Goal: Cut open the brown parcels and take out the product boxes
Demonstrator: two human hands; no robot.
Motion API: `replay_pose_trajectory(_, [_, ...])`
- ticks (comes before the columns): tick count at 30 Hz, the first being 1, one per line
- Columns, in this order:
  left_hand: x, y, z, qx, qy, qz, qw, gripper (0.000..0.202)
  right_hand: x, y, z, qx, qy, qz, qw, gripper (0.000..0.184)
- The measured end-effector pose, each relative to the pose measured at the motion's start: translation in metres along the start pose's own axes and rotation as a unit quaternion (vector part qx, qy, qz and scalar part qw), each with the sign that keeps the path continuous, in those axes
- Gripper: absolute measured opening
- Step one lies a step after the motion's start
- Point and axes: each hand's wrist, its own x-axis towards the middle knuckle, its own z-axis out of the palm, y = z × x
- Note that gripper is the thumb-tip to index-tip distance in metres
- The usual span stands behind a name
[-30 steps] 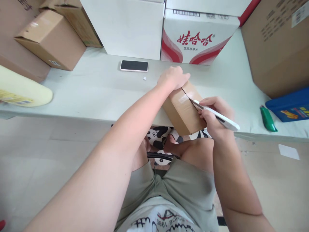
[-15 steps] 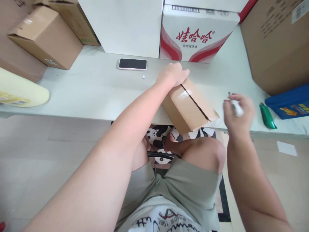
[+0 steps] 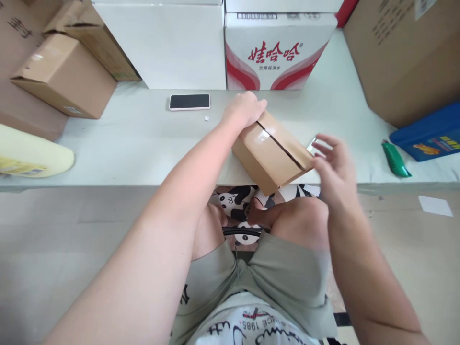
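While blur smears right hand (image 3: 332,165), fingers spread, touching box (image 3: 273,151) | left hand (image 3: 244,109) covers box's far end, grip unclear

Blur and cut-offs around the small box (image 3: 270,152)

The right grip (image 3: 332,165), at the box's right end, is blurred and half covers a pale sliver (image 3: 312,143) I can't make out. The left grip (image 3: 243,109) hides the box's far corner. Left of the box, a white speck (image 3: 206,118) is too small to tell. Right of it, the blue case (image 3: 427,136) is cut off.
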Motion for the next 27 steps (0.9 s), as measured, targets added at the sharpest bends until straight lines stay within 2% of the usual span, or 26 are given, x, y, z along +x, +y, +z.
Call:
replay_pose_trajectory(2, [-0.004,0.001,0.001,-0.007,0.016,0.015,1.000,0.036,-0.018,-0.021,0.015,0.016,0.001,-0.051,0.999,0.049])
replay_pose_trajectory(4, [-0.012,-0.001,0.002,-0.015,0.042,0.039,0.998,0.033,-0.028,-0.032,0.029,0.004,0.035,-0.063,0.997,0.038])
replay_pose_trajectory(6, [-0.021,-0.007,0.001,-0.026,0.063,0.074,0.995,0.026,-0.031,-0.036,0.038,0.000,0.071,-0.057,0.996,0.030])
replay_pose_trajectory(9, [-0.037,-0.027,-0.004,-0.049,0.063,0.130,0.988,0.012,-0.027,-0.035,0.037,0.014,0.071,-0.052,0.996,0.029])
replay_pose_trajectory(15, [-0.072,-0.068,-0.016,-0.148,0.077,0.202,0.965,0.039,-0.011,-0.024,0.022,0.098,0.075,0.046,0.991,0.026])
replay_pose_trajectory(22, [-0.130,-0.078,-0.003,-0.302,0.130,0.211,0.920,0.041,0.012,-0.023,0.036,0.172,0.130,0.105,0.971,0.034])
replay_pose_trajectory(25, [-0.148,-0.078,-0.005,-0.324,0.112,0.229,0.911,0.035,0.019,-0.021,0.040,0.202,0.120,0.115,0.965,0.044])
replay_pose_trajectory(27, [-0.156,-0.078,-0.012,-0.307,0.057,0.248,0.917,0.040,0.021,-0.019,0.039,0.200,0.108,0.116,0.967,0.050])
